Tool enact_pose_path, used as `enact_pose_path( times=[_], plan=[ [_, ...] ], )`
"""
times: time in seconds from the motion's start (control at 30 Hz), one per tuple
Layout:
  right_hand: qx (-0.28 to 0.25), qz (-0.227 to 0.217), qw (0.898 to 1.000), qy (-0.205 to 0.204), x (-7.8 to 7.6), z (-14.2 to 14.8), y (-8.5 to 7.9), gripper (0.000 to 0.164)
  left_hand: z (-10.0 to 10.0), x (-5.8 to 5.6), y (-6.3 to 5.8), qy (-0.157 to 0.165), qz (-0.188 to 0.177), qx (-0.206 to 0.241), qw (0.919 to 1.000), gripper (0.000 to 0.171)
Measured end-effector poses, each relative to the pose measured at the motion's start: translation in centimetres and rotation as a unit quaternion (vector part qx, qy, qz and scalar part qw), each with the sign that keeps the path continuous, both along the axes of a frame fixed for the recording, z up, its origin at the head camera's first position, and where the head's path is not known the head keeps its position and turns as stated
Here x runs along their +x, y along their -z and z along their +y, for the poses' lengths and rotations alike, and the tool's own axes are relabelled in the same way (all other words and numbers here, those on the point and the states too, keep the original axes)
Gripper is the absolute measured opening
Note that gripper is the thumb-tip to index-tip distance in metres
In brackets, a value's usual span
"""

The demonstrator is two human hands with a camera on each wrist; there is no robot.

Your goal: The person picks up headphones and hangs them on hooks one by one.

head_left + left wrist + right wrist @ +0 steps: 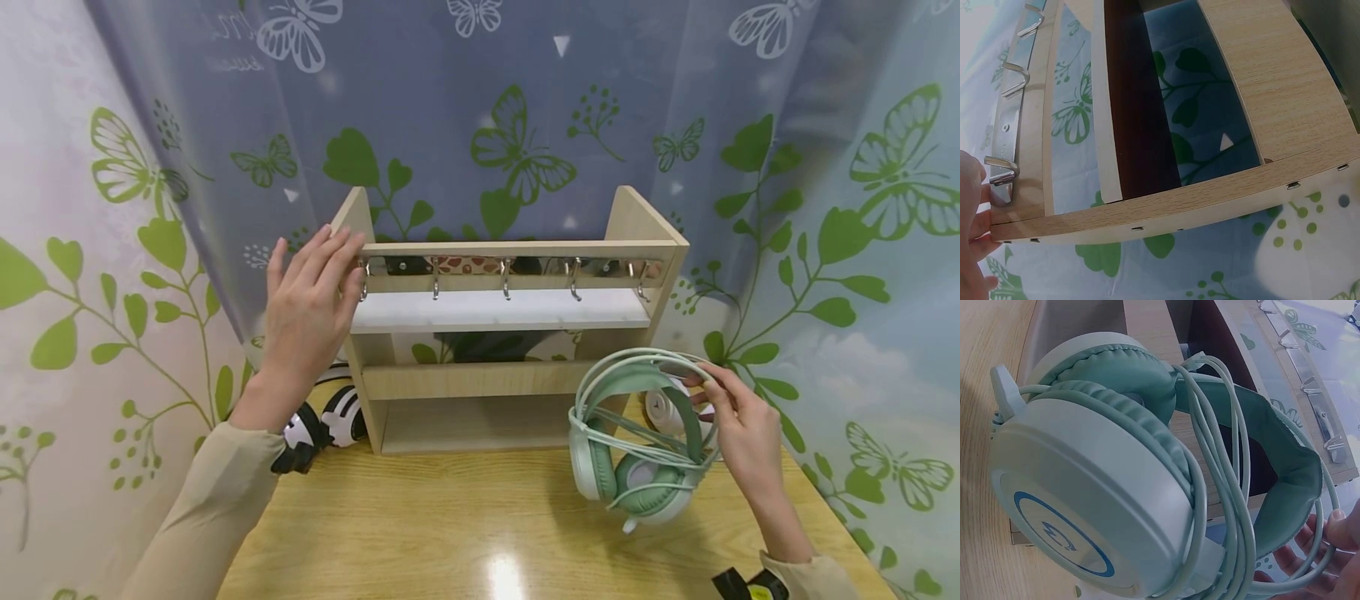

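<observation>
My right hand (742, 429) pinches the headband of a pale green headset (648, 500). Its cable is wound across the space between headband and ear cups. In the right wrist view, the headset's near ear cup (1094, 487) carries a blue ring logo, and my fingers (1335, 534) hold the band frame at lower right. The headset hangs in front of the right side of a wooden shelf (480, 379). My left hand (307, 287), fingers mostly straight, rests on the shelf's upper left corner. Beside that hand is the leftmost of several metal hooks (506, 279) on the top rail.
Black-and-white headphones (345, 417) lie left of the shelf, partly behind my forearm. A white object (663, 410) sits at its right, mostly behind the green headset. The wooden table (450, 517) extends in front. Curtains with leaves and butterflies (525, 150) surround the back and sides.
</observation>
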State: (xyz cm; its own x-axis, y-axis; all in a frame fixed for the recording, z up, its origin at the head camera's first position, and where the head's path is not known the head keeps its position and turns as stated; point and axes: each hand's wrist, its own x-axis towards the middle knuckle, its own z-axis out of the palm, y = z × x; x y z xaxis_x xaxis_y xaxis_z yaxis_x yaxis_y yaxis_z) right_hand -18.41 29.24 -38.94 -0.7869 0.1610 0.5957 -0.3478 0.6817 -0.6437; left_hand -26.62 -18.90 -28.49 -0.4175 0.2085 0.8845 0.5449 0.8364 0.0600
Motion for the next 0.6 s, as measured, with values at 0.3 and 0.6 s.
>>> enact_pose_path(
  times=[0.3, 0.6],
  plan=[
    [-0.014, -0.003, 1.0, -0.01, -0.22, -0.09, -0.49, 0.03, 0.09, 0.02, -0.01, 0.003, 0.008, 0.002, 1.0, 0.037],
    [-0.017, 0.002, 1.0, -0.016, -0.59, -0.23, -0.92, 0.028, 0.16, 0.02, -0.03, 0.004, 0.009, 0.002, 0.9999, 0.037]
  ],
)
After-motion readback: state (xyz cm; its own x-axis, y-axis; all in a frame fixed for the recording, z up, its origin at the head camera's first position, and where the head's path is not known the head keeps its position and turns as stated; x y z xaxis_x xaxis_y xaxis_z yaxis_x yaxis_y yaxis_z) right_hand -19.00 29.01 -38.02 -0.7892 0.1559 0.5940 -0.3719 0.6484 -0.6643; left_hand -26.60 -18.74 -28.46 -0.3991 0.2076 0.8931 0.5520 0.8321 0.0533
